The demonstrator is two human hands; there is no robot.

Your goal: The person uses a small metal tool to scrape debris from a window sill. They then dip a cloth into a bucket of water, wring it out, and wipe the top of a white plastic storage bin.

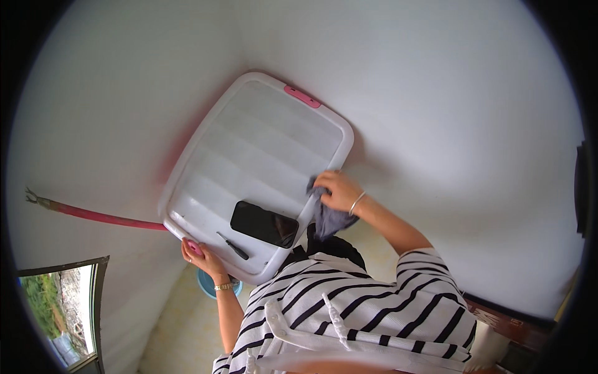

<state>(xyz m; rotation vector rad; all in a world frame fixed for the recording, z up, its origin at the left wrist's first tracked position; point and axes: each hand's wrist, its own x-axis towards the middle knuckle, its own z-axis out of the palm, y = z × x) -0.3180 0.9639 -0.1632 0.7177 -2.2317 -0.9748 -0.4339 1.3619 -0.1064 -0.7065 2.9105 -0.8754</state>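
A large white plastic storage box lid [249,143] with pink latches fills the middle of the view. My left hand [204,258] grips its near left edge at a pink latch [195,247]. A dark grey cloth [332,218] is bunched in my right hand [339,190], which presses it against the lid's right rim. On the lid's near part lie a black smartphone [265,224], screen up, and a small dark-handled screwdriver [234,247] beside it.
White walls meet in a corner behind the lid. A red cable [106,216] with frayed ends sticks out at the left. Below my left hand stands a blue bucket [208,287] on the floor. A window [65,311] is at the lower left, and brown furniture [511,318] at the lower right.
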